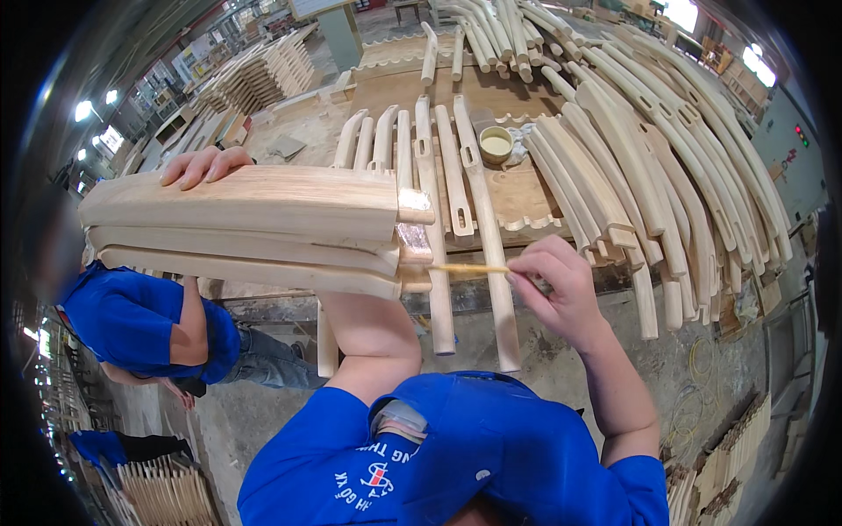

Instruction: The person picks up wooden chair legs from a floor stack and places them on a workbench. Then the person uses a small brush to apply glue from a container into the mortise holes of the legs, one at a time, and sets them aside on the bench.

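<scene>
My left hand (pixel 206 167) grips a stack of three curved pale wooden pieces (pixel 237 206) from the far side, with its fingers bent over the top piece and my forearm passing beneath. Short tenons stick out of the stack's right end. The upper tenon (pixel 415 207) and the middle tenon (pixel 414 241) shine as if wet. Between the fingertips of my right hand (pixel 561 289) is a thin yellowish stick (pixel 474 268), pointing left. Its far tip reaches the tenons, near the middle and lowest ones. Whether the tip has bristles cannot be made out.
A cup of cream-coloured liquid (pixel 495 145) stands on the bench beyond. Slotted wooden legs (pixel 469 158) lie across it, two overhanging its near edge. Piled wooden parts (pixel 614 167) fill the right side. Another person in blue (pixel 149 316) stands at left.
</scene>
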A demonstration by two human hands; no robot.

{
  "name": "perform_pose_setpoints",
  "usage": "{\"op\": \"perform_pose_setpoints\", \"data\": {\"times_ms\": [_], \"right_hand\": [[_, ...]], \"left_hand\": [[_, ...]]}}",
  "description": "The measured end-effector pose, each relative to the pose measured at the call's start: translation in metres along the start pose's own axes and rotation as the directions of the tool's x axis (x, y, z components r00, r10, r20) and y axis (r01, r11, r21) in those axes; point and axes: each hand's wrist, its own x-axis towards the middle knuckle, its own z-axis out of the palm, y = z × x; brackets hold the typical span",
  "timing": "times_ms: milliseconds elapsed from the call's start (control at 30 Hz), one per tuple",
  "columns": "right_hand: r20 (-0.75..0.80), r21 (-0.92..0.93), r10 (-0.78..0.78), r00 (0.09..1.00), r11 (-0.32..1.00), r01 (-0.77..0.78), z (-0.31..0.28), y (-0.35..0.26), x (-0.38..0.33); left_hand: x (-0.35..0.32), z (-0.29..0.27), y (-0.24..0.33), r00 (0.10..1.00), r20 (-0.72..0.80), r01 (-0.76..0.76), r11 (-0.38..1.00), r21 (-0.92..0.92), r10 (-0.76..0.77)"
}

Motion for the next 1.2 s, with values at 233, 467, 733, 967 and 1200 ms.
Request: {"op": "perform_pose_setpoints", "data": {"times_ms": [233, 467, 733, 967, 1200], "right_hand": [[-0.075, -0.113, -0.022, 0.997, 0.993, 0.014, 0.005, 0.002, -0.003], [-0.077, -0.023, 0.01, 0.997, 1.0, -0.012, 0.003, 0.004, -0.008], [-0.008, 0.005, 0.104, 0.995, 0.995, -0.104, -0.018, 0.02, -0.004], [0.002, -0.708, 0.393, 0.92, 0.65, -0.276, -0.026, 0.115, 0.082], [0.119, -0.945, 0.492, 0.862, 0.322, -0.054, 0.031, 0.188, 0.143]], "left_hand": [[-0.009, 0.0, -0.013, 0.998, -0.024, -0.064, 0.997, -0.039, 0.063], [0.002, 0.012, -0.031, 0.989, -0.042, -0.142, 0.99, -0.025, 0.14], [0.036, 0.013, -0.07, 0.971, 0.138, -0.227, 0.934, 0.278, 0.195], [0.024, 0.035, 0.03, 0.912, -0.158, -0.141, 0.65, 0.747, 0.379], [0.035, 0.045, -0.02, 0.941, 0.08, 0.108, -0.515, 0.85, 0.329]]}}
